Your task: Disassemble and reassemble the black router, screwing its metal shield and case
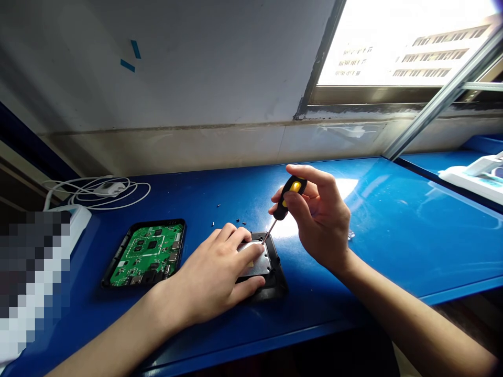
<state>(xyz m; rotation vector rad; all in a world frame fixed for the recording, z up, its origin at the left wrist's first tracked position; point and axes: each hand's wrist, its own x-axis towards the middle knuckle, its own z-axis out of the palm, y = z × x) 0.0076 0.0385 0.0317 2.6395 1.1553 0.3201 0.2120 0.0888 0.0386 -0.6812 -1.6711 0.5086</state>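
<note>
My right hand [320,212] grips the black and yellow handle of a screwdriver [290,196]. Its thin shaft slants down to the left, and the tip meets the upper edge of a silver metal plate [259,266]. That plate lies in a black plastic cover [280,283] on the blue table. Across the plate and cover my left hand [223,264] rests with fingers spread, pressing down on them. Further left, a green circuit board [147,251] sits inside a black case half [184,228]. Several small dark screws [238,220] lie behind my left hand.
A coiled white cable with a plug [110,188] lies at the back left, beside a pixelated white-edged device [80,217]. A metal frame post [424,123] rises at the right. Behind it is a white object [477,173]. The wall and window bound the table's rear.
</note>
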